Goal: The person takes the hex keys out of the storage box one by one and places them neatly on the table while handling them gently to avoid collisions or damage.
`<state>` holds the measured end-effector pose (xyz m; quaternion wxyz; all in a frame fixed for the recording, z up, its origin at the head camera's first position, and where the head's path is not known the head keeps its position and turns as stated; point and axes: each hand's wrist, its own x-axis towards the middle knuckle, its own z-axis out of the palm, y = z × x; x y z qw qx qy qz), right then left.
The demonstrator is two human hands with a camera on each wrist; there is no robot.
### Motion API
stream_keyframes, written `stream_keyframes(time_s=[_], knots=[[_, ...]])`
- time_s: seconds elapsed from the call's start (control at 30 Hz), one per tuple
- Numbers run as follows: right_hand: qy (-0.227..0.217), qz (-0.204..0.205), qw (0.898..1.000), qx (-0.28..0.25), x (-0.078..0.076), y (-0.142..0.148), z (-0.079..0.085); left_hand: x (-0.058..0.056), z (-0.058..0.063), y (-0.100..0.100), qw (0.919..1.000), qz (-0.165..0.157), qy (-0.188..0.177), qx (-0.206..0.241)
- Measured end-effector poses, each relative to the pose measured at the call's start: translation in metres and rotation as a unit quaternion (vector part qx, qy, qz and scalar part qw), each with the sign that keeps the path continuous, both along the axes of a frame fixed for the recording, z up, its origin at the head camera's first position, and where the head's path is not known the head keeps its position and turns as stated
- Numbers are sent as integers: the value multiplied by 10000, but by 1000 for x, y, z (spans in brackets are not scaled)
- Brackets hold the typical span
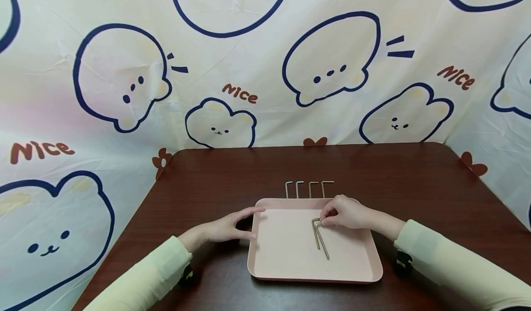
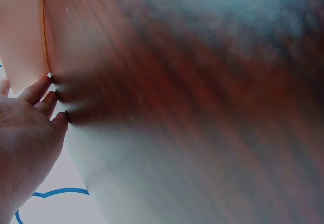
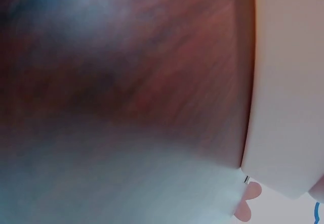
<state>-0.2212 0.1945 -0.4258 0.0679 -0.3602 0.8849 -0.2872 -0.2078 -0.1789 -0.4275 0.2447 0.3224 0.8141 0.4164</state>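
Two L-shaped hex keys lie close together in the pink tray [image 1: 282,255], right of its middle. My right hand [image 1: 346,212] reaches over the tray's right side. Its thumb and forefinger pinch the short end of the right-hand hex key [image 1: 323,244]. The other hex key [image 1: 315,235] lies just left of it, its short end near the same fingertips. At the tray's left rim, my left hand [image 1: 226,228] rests with extended fingers and thumb, touching the edge. In the left wrist view, the left hand [image 2: 28,128] shows beside the tray. The right wrist view barely catches the right hand.
Several more hex keys [image 1: 309,190] stand in a row behind the tray's far edge on the dark brown table [image 1: 207,177], their lower ends hidden by the rim. A cartoon-printed cloth [image 1: 265,71] hangs behind and beside the table.
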Motion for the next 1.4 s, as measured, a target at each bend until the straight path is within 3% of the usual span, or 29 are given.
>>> stream_keyframes(time_s=[0.33, 0.53, 1.4], knots=[[-276, 346, 9976, -542, -2, 3, 9, 0, 0, 0, 10000, 29, -4, -38], [-80, 356, 9980, -507, -4, 6, 14, 0, 0, 0, 10000, 11, -32, 3], [-93, 104, 9993, -334, -13, 9, 42, 1, 2, 0, 10000, 59, -52, -14]])
